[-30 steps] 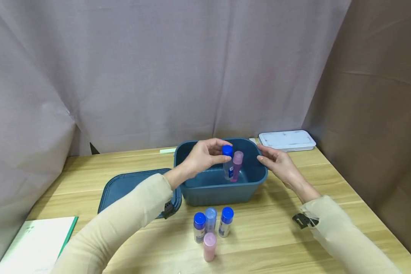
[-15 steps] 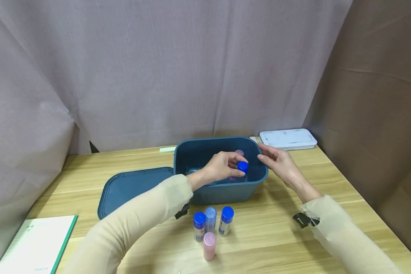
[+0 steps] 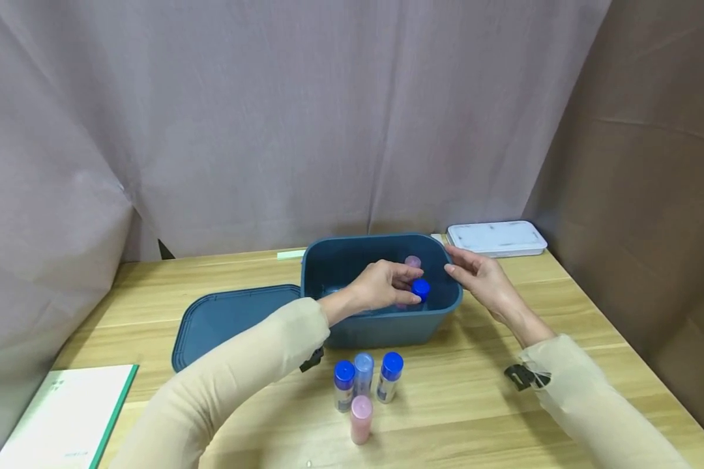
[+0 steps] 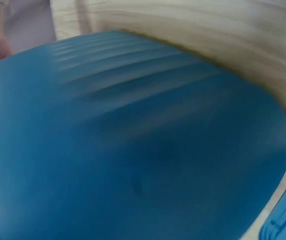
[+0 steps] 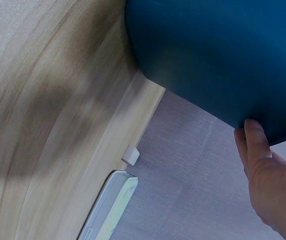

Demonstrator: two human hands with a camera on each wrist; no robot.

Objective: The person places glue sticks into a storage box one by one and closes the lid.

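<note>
A dark teal plastic bin [image 3: 387, 329] stands on the wooden table. My left hand [image 3: 387, 286] reaches down into it and grips a blue-capped bottle [image 3: 420, 288] by the cap; a pink-capped bottle [image 3: 412, 262] stands just behind it in the bin. My right hand [image 3: 475, 273] rests on the bin's right rim with fingers relaxed. In the right wrist view the fingers [image 5: 257, 150] touch the bin's outer wall [image 5: 218, 55]. The left wrist view shows only the blurred bin wall [image 4: 133, 150].
The bin's teal lid [image 3: 229, 319] lies flat to its left. Several small bottles, blue-capped [image 3: 390, 374] and one pink [image 3: 360, 417], stand in front of the bin. A white tray [image 3: 495, 238] sits at the back right, a green-edged booklet [image 3: 64, 417] at the front left.
My left hand has lowered the blue-capped bottle from above the bin's rim down into the bin, beside the pink-capped one. The right hand has stayed at the rim.
</note>
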